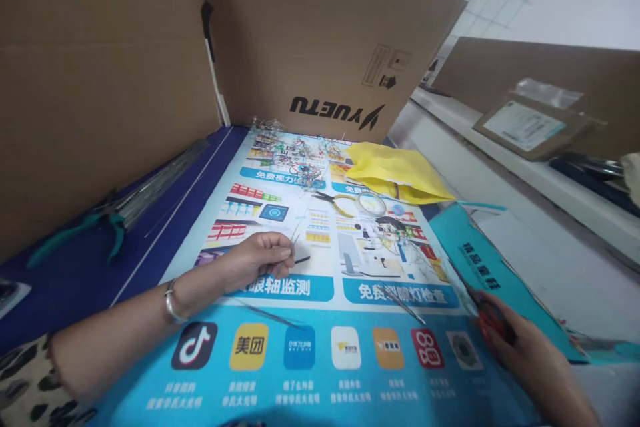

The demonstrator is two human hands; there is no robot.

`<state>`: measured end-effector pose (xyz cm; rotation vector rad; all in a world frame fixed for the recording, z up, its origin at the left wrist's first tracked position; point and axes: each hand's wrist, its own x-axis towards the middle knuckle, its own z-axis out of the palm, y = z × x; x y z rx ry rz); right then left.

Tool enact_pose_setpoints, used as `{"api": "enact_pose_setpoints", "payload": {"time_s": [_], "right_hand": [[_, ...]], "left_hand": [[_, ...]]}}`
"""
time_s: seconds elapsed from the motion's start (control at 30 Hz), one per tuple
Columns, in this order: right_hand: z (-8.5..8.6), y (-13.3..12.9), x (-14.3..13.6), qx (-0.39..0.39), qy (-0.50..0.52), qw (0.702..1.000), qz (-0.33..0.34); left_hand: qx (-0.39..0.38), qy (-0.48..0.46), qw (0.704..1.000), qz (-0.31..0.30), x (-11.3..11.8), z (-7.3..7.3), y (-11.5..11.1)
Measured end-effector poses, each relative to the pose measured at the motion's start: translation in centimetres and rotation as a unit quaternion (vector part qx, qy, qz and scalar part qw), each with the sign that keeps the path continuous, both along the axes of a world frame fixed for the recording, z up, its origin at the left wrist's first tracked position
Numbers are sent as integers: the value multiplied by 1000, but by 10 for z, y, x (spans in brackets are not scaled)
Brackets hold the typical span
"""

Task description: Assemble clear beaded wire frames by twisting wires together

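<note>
My left hand (267, 255) is over the printed mat, thumb and fingers pinched on a thin wire (296, 237) that sticks up from the fingertips. At the right edge of the mat, my right hand (533, 347) is wrapped round the red handles of scissors (495, 320), their dark blades pointing away to the upper left. Thin metal strands (273, 315) lie on the mat below my left hand. A slim metal tool like tweezers (407, 307) lies between the hands. Beyond them are yellow-handled pliers (343, 205) and a pale coil (371, 203).
Tangled wire pieces (305, 163) lie at the back near a yellow pouch (395, 170). Teal-handled pliers (117, 233) and a bundle of wires (163, 180) sit at left. Cardboard walls (300, 33) stand behind and left. A teal cardboard piece (480, 260) lies at right.
</note>
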<state>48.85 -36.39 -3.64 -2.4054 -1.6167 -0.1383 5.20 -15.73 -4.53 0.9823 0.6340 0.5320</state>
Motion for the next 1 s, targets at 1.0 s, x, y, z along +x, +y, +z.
{"api": "enact_pose_setpoints", "payload": {"time_s": [1.0], "right_hand": [[51, 149, -264, -249, 424, 772, 403]], "left_hand": [[-37, -16, 996, -77, -42, -1, -10]]}}
